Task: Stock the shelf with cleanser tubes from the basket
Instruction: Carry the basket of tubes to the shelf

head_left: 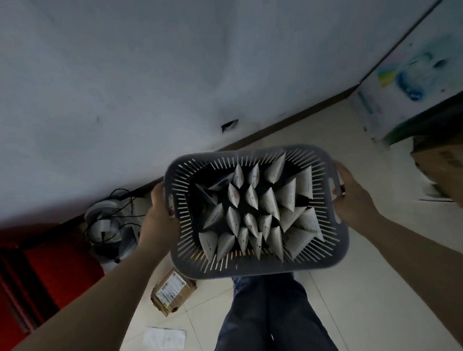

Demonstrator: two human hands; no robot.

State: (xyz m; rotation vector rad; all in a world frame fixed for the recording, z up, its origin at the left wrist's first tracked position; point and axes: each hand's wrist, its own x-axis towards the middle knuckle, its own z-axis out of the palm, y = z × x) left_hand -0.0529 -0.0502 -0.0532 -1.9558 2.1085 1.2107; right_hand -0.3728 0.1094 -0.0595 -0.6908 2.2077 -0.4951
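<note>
A grey slotted plastic basket [260, 267] hangs in the air in front of me, above my legs. Several white cleanser tubes [265, 208] stand upright inside it, crimped ends up, with a few dark packs at its left side. My left hand [157, 207] grips the basket's left handle, fingers curled through the cut-out. My right hand [350, 192] grips the right handle the same way. No shelf shows in this view.
A white wall [137, 72] fills the top. On the tiled floor lie a small cardboard parcel [173, 291], a white paper [164, 338] and a bundle of cables [111, 223]. Red furniture [27, 274] stands left, printed cartons [422, 82] and brown boxes [455, 167] right.
</note>
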